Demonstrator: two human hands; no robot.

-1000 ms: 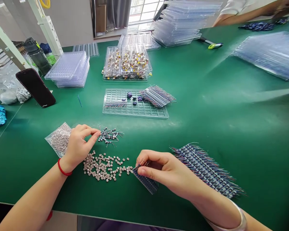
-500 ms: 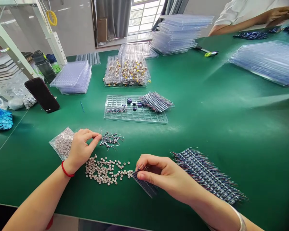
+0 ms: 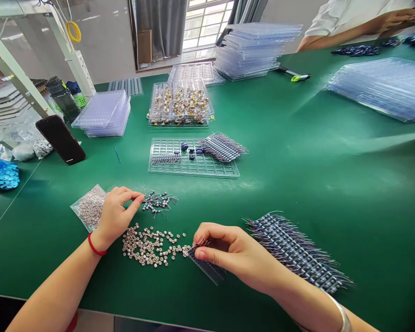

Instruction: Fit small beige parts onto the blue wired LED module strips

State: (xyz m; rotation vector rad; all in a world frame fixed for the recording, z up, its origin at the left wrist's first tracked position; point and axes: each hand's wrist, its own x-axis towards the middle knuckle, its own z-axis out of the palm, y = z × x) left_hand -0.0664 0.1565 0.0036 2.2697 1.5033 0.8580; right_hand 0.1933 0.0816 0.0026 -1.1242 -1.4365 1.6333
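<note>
In the lower middle of the frame, the right hand [image 3: 228,253] pinches a dark strip of wired components [image 3: 207,267] lying on the green desk [image 3: 297,175], beside scattered small grey rings [image 3: 148,244]. At lower left, the left hand [image 3: 115,214] pinches its fingertips together beside a pile of leaded parts [image 3: 157,202].

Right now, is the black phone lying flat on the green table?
No, the black phone stands tilted, leaning back at the table's left edge, with its lower end resting on the green surface.
</note>
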